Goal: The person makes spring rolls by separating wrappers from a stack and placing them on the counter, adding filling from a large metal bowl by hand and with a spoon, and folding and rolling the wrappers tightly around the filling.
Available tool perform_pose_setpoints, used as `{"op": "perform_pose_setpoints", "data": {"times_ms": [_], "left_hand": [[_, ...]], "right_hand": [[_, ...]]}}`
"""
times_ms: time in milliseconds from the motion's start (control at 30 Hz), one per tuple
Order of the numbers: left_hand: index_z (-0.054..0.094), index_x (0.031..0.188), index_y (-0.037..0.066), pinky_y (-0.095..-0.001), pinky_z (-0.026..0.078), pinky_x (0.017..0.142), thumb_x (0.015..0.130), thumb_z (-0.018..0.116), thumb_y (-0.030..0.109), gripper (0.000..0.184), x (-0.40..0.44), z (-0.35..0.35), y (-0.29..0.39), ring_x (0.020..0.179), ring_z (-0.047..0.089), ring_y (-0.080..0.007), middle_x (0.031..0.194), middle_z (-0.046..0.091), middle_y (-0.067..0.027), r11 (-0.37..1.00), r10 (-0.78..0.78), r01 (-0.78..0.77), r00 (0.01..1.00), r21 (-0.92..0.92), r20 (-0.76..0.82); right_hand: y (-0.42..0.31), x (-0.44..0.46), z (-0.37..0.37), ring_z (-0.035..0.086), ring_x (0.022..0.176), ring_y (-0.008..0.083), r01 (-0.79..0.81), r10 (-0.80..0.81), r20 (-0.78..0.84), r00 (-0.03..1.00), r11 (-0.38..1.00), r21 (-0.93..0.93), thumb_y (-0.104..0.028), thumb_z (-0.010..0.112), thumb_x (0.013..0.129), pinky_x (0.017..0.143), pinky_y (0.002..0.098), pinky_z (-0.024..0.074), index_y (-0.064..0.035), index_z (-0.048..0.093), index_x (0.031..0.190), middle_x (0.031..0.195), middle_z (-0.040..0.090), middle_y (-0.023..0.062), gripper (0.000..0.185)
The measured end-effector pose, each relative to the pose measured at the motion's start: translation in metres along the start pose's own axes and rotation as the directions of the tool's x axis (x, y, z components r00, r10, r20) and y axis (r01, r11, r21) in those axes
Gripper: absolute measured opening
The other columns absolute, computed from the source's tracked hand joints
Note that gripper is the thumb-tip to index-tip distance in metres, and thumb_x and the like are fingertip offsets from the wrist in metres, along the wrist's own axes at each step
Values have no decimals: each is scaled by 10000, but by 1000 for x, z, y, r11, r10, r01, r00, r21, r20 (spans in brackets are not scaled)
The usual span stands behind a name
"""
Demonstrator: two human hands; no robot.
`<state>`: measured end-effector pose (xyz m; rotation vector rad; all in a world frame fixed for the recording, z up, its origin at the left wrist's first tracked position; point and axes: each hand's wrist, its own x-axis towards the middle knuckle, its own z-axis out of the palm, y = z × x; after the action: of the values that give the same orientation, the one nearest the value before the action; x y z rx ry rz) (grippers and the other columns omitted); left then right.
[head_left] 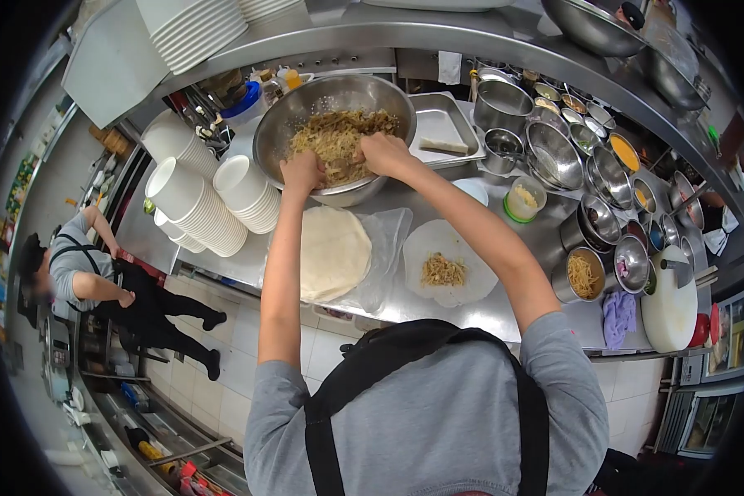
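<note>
Shredded mix (335,147) lies in the large perforated metal bowl (274,131) on the tabletop (546,225), the left hand (302,171) and right hand (383,155) both in it, fingertips buried, so I cannot tell whether either grip is closed. Nearer the body, a smaller heap (444,269) rests on a pale sheet (424,245), beside flat round wrappers (333,255)

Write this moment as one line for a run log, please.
left hand: in noodle-like filling | right hand: same filling | steel bowl | wrapper with filling portion
</note>
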<state>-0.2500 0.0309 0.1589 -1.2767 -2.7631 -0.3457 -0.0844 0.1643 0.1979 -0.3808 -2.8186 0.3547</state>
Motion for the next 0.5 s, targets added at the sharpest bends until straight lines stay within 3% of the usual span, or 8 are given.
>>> {"op": "perform_pose_setpoints", "data": {"times_ms": [100,200,333,367,500], "left_hand": [[683,720,184,-519,381,880,634,727,158,100,3,-7,3,871,653,-268,842,690,-72,1000,7,-8,1000,-22,-27],[686,707,190,-503,394,867,637,723,166,83,8,-22,12,855,657,-265,816,690,-69,999,21,-24,995,-32,-94],[698,718,199,-472,416,841,638,722,183,85,24,-47,30,822,664,-254,774,693,-54,995,66,-76,984,-58,-164],[702,723,201,-464,421,833,638,722,187,89,26,-51,34,814,666,-250,765,693,-49,992,85,-100,979,-73,-186],[710,763,191,-445,436,795,650,726,195,114,17,-80,66,802,668,-237,762,697,-33,968,195,-221,959,-115,-206]], "right_hand": [[7,2,-6,655,905,338,-70,67,26,997,989,132,-64,605,738,761,429,523,-80,701,879,925,679,175,170],[13,4,-23,657,903,308,-117,114,25,993,982,148,-44,588,744,777,411,521,-122,724,915,954,691,117,232],[39,11,-38,670,854,291,-23,34,-48,998,974,227,-68,618,729,757,378,519,-101,729,886,890,699,126,195],[43,5,-45,675,798,251,6,12,-78,997,976,216,-71,630,729,728,347,514,-64,717,896,836,700,123,188],[68,-11,-69,668,866,248,-44,62,-47,997,948,315,-102,629,741,762,356,516,-128,725,907,897,704,80,194]]}}
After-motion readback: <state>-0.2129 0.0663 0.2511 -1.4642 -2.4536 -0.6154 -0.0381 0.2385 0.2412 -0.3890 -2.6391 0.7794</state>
